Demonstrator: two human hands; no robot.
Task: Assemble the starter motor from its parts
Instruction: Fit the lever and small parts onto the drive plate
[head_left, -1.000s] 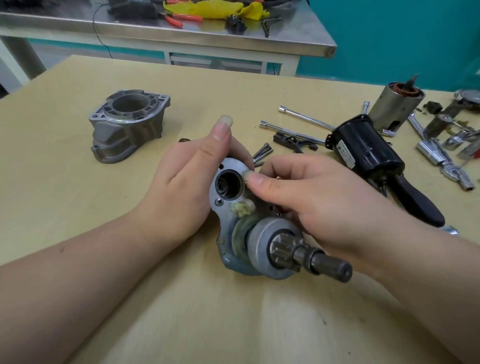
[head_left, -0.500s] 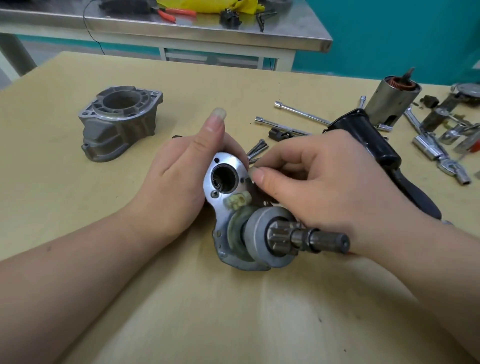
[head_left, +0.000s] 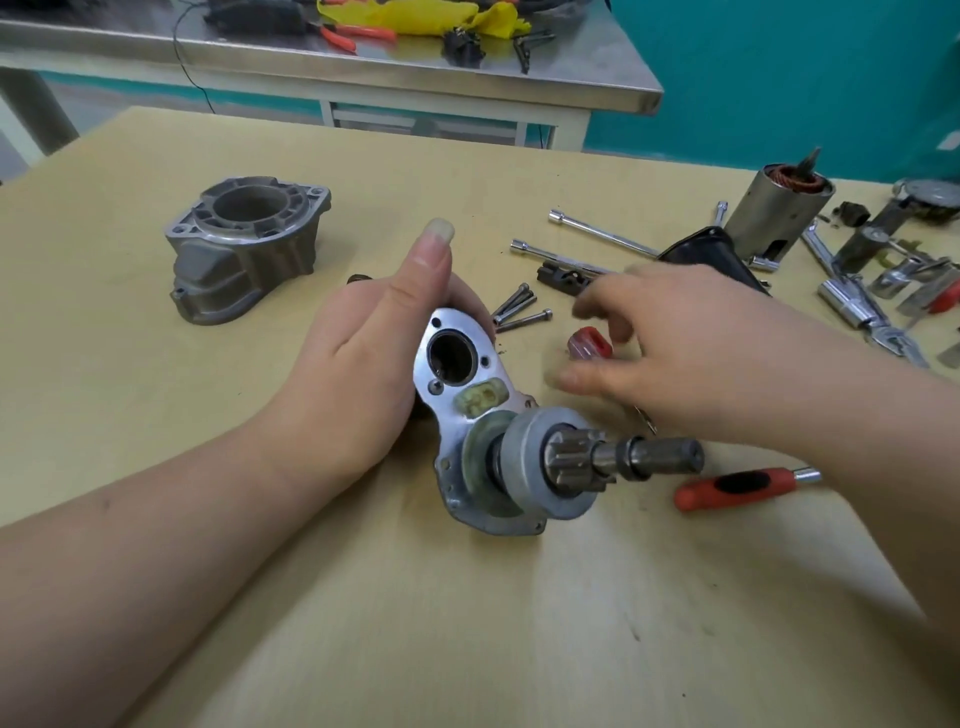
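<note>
We see the left hand (head_left: 363, 358) curled round the back of the starter's drive-end assembly (head_left: 467, 384), thumb raised straight, holding it tilted on the wooden table (head_left: 363, 623) with the pinion shaft (head_left: 644, 460) pointing right; the right hand (head_left: 691, 353) hovers blurred above the table beside the plate, fingers loosely spread and gripping nothing. The aluminium nose housing (head_left: 244, 249) stands well apart at the left; three bolts (head_left: 519, 312) lie just behind the plate, a red-handled screwdriver (head_left: 737, 488) lies near the shaft tip, and the armature (head_left: 779, 213) stands upright at the far right among sockets.
</note>
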